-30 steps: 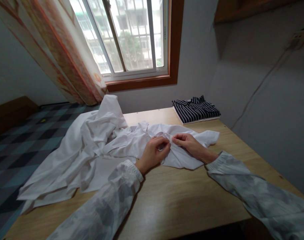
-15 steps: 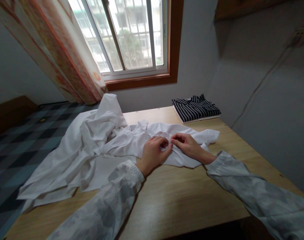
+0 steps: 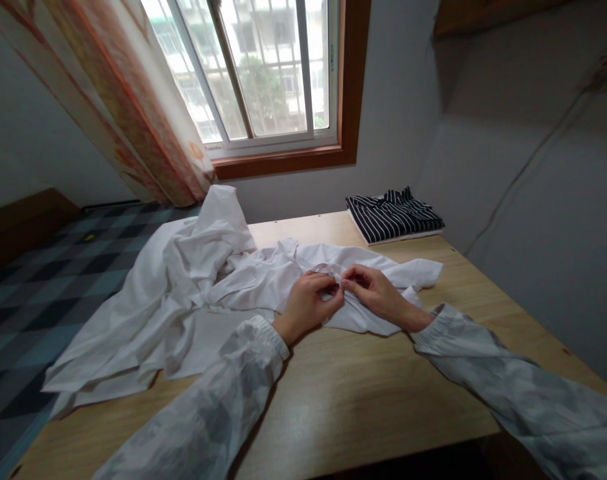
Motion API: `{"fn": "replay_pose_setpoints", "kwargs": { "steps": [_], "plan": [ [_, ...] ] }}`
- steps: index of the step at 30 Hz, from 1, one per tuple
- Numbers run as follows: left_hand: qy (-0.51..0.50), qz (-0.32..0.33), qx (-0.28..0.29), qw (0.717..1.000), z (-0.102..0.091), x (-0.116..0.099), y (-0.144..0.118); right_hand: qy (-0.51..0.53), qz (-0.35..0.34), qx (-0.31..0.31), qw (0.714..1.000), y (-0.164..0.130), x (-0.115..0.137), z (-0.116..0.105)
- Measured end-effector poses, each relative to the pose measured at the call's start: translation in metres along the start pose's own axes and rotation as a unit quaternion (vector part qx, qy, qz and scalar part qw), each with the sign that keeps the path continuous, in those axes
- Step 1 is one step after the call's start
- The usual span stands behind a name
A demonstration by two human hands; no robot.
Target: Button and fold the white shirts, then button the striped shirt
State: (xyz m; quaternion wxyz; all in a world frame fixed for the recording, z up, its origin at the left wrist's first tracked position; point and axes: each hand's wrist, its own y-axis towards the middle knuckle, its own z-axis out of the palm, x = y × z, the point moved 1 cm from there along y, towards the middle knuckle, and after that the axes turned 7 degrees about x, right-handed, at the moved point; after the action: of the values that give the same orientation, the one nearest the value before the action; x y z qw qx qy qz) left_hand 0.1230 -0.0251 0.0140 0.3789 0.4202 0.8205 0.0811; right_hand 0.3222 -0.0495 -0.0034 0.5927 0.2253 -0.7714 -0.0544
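Wooden table [image 3: 363,400]: crumpled white shirt [image 3: 193,287].

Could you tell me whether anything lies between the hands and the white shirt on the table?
Nothing visible does. The left hand and right hand are both already on the white shirt, pinching its fabric where their fingertips meet. The folded striped shirt lies apart, at the table's far corner.
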Motion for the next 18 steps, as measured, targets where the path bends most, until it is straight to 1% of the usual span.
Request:
{"fn": "replay_pose_setpoints", "kwargs": {
  "steps": [6,9,11,13,16,18],
  "plan": [
    [-0.106,-0.006,0.027,0.994,-0.005,0.000,0.002,0.012,0.001,0.002,1.000,-0.001,-0.003,-0.001],
    [-0.153,-0.011,0.033,0.988,-0.001,-0.006,0.000,0.012,-0.005,0.024,1.000,-0.001,-0.005,0.000],
    [-0.153,-0.006,0.031,0.988,0.003,-0.011,-0.002,0.008,-0.010,0.039,0.999,-0.001,-0.005,0.001],
    [-0.145,-0.011,0.024,0.989,0.006,-0.015,-0.003,0.010,-0.007,0.035,0.999,-0.001,-0.006,0.002],
    [-0.143,-0.040,0.008,0.989,0.009,-0.014,-0.002,0.022,0.012,0.016,1.000,0.000,-0.008,0.003],
    [-0.123,-0.061,-0.014,0.990,0.009,-0.011,-0.001,0.031,0.025,0.014,0.999,0.001,-0.011,0.002]
  ]
}}
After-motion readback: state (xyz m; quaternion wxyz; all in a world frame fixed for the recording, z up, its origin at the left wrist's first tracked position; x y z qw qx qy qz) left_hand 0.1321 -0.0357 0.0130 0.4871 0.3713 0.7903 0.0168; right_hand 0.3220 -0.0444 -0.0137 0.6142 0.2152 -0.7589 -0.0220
